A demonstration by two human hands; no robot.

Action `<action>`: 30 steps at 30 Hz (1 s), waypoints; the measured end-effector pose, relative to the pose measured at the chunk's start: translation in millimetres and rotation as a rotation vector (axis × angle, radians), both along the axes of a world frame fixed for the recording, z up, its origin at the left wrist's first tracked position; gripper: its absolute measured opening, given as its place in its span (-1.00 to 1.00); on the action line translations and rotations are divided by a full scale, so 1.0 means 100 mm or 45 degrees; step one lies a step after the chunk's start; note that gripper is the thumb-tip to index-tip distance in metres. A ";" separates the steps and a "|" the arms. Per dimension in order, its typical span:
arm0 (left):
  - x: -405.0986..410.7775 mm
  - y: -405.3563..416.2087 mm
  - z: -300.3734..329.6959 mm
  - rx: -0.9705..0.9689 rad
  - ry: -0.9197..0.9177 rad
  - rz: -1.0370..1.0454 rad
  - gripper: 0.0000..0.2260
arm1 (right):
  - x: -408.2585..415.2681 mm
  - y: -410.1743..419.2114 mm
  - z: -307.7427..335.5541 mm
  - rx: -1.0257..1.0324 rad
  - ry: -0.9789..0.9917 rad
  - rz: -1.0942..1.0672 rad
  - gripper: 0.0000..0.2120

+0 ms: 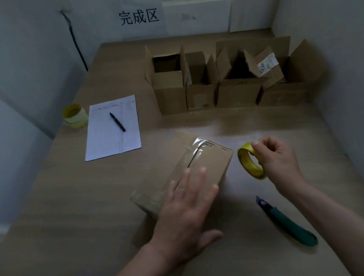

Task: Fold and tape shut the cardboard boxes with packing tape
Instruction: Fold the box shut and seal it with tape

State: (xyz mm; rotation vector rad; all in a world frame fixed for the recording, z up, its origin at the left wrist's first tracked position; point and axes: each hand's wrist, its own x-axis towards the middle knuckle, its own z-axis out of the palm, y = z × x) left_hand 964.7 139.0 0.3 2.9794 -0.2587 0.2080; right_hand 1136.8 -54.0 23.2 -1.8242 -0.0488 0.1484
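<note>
Taping step: my left hand (187, 209), fingers flat, presses the closed box (203, 167) while my right hand (276, 160) pinches the tape roll (250, 163); next, draw tape along the seam.

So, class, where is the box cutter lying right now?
In the head view, the box cutter lies on the table, lower right, beside the right forearm and below the tape roll.
</note>
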 end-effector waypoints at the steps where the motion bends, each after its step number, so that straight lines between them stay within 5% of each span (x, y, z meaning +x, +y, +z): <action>1: -0.03 0.02 0.05 0.006 0.082 0.237 -0.13 | 0.00 0.03 0.03 0.020 0.009 0.015 -0.78; 3: -0.04 0.01 0.06 0.019 0.323 0.535 -0.11 | -0.02 0.09 0.06 0.063 0.019 0.017 -0.78; 6: 0.00 0.09 -0.04 0.092 0.505 0.423 -0.23 | -0.06 0.15 0.12 0.106 0.011 -0.034 -0.79; 10: 0.11 0.52 0.05 0.109 0.514 0.217 -0.32 | -0.08 0.13 0.15 0.084 0.014 -0.053 -0.79; 15: 0.25 0.58 0.25 -0.056 0.392 0.438 -0.38 | -0.13 0.10 0.10 0.089 0.036 -0.084 -0.78; 18: 0.46 0.13 0.17 -0.167 0.341 0.499 -0.21 | -0.18 0.10 0.05 0.092 0.075 -0.097 -0.78; 30: 0.57 -0.19 -0.05 0.004 0.248 0.763 -0.16 | -0.23 -0.02 0.00 0.056 0.072 -0.113 -0.76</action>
